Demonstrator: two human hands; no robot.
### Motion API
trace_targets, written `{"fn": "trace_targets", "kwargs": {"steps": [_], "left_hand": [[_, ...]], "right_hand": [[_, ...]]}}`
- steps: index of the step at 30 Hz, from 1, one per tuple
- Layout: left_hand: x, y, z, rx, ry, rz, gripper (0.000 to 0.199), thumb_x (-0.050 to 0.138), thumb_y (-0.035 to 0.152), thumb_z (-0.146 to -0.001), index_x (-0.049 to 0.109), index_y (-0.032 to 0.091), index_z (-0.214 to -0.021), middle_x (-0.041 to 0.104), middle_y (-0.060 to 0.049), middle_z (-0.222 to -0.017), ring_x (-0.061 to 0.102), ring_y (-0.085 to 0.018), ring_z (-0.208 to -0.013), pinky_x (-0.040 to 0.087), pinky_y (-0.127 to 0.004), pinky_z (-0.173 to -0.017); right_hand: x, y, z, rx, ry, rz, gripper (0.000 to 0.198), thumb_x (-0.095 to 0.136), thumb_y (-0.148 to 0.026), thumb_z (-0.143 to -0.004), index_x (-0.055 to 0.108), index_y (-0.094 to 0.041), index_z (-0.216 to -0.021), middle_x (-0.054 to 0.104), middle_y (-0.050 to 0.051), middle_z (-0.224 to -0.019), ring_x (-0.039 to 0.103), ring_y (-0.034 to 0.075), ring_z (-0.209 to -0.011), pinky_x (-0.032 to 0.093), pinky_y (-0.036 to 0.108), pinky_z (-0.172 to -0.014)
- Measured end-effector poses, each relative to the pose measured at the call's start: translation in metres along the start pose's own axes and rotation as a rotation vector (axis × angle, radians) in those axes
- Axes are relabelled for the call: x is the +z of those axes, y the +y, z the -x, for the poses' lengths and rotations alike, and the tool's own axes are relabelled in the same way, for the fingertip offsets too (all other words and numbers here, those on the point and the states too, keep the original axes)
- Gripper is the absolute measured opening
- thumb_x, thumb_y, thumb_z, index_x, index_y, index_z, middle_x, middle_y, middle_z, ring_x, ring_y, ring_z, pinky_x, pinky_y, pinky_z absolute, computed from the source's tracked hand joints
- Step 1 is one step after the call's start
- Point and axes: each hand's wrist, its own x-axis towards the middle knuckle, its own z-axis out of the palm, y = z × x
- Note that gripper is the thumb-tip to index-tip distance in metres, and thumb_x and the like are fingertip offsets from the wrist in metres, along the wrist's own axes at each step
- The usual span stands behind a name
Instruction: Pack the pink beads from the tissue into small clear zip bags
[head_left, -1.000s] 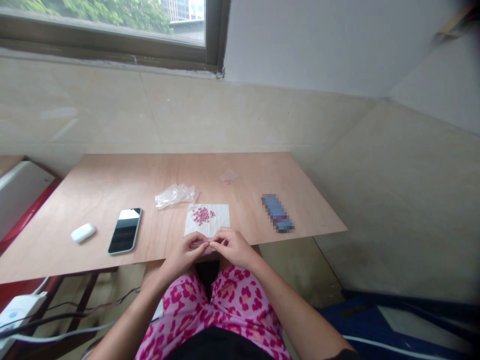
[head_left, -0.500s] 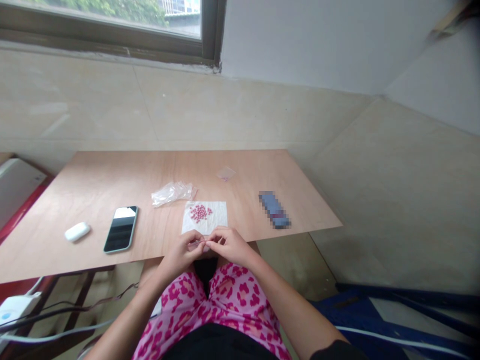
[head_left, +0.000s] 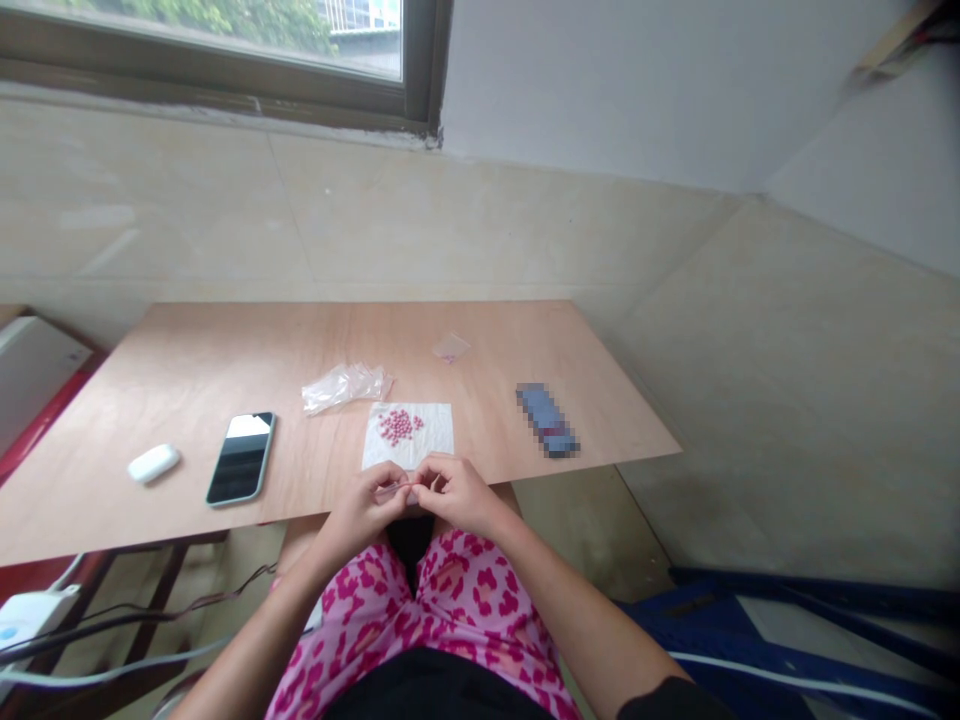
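Note:
At the table's front edge, my left hand (head_left: 375,496) and my right hand (head_left: 453,488) meet, both with fingers pinched. Between them is a small clear plastic bag (head_left: 388,489) with a thin reddish line, mostly covered by the fingers. Just beyond the hands a white tissue (head_left: 431,442) lies flat, and small pink beads (head_left: 400,427) are heaped loosely on it. A pile of clear plastic bags (head_left: 346,388) rests behind the tissue to the left. Farther back lies another small clear bag (head_left: 451,348) with a few pink bits inside.
On the left of the wooden table (head_left: 247,360) are a phone (head_left: 241,458) and a white earbud case (head_left: 154,463). A blurred-out dark blue object (head_left: 547,420) lies on the right. Cables (head_left: 112,640) run below the left edge near a white power strip (head_left: 34,615).
Both hands stay at the same place, pinching the small bag. The view has shifted very slightly; the things on the table have not moved.

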Motion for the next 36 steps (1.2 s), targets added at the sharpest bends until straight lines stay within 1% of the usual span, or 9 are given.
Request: {"fn": "trace_targets", "kwargs": {"steps": [5,12,18,22,29,36], "left_hand": [[-0.005,-0.005,-0.001,0.019,-0.002,0.002,0.026,0.063,0.043,-0.099,0.068,0.019,-0.092,0.070,-0.004,-0.091,0.067,-0.022,-0.089,0.051,-0.033,-0.082],[-0.013,-0.004,-0.002,0.031,0.015,-0.047,0.023,0.063,0.040,-0.099,0.068,0.019,-0.091,0.070,-0.003,-0.088,0.066,-0.021,-0.085,0.049,-0.031,-0.079],[-0.019,-0.003,-0.004,0.044,0.071,-0.087,0.020,0.063,0.037,-0.098,0.068,0.019,-0.090,0.071,-0.003,-0.087,0.066,-0.021,-0.085,0.049,-0.032,-0.080],[-0.024,0.002,-0.004,0.050,0.107,-0.076,0.018,0.064,0.036,-0.097,0.068,0.020,-0.089,0.070,-0.003,-0.087,0.066,-0.020,-0.085,0.050,-0.032,-0.081],[-0.032,0.013,-0.004,0.036,0.114,-0.059,0.019,0.064,0.036,-0.096,0.069,0.020,-0.089,0.072,-0.004,-0.088,0.066,-0.021,-0.086,0.051,-0.035,-0.084],[-0.032,0.011,-0.004,0.009,0.148,-0.029,0.019,0.065,0.036,-0.095,0.070,0.019,-0.088,0.071,-0.005,-0.087,0.065,-0.020,-0.084,0.049,-0.033,-0.079]], "right_hand": [[-0.003,-0.005,-0.001,-0.028,0.004,0.012,0.002,0.073,-0.019,-0.087,0.074,-0.018,-0.085,0.068,0.001,-0.087,0.061,0.013,-0.073,0.047,0.022,-0.064],[-0.007,-0.007,-0.001,-0.070,0.038,0.039,0.005,0.072,-0.022,-0.088,0.071,-0.019,-0.083,0.067,0.000,-0.086,0.060,0.013,-0.073,0.045,0.023,-0.064],[-0.012,-0.007,-0.004,-0.062,0.070,0.059,0.005,0.067,-0.021,-0.087,0.069,-0.018,-0.083,0.068,0.002,-0.086,0.060,0.014,-0.074,0.047,0.023,-0.065],[-0.015,-0.008,-0.005,-0.084,0.090,0.064,0.007,0.066,-0.023,-0.088,0.068,-0.019,-0.082,0.068,0.002,-0.086,0.061,0.015,-0.074,0.048,0.024,-0.065],[-0.019,-0.004,-0.007,-0.090,0.118,0.071,0.011,0.067,-0.028,-0.090,0.068,-0.019,-0.083,0.067,0.002,-0.084,0.059,0.015,-0.071,0.048,0.026,-0.065],[-0.020,0.001,-0.007,-0.081,0.140,0.061,0.012,0.067,-0.029,-0.090,0.068,-0.019,-0.083,0.067,0.002,-0.083,0.058,0.015,-0.070,0.045,0.026,-0.064]]}}
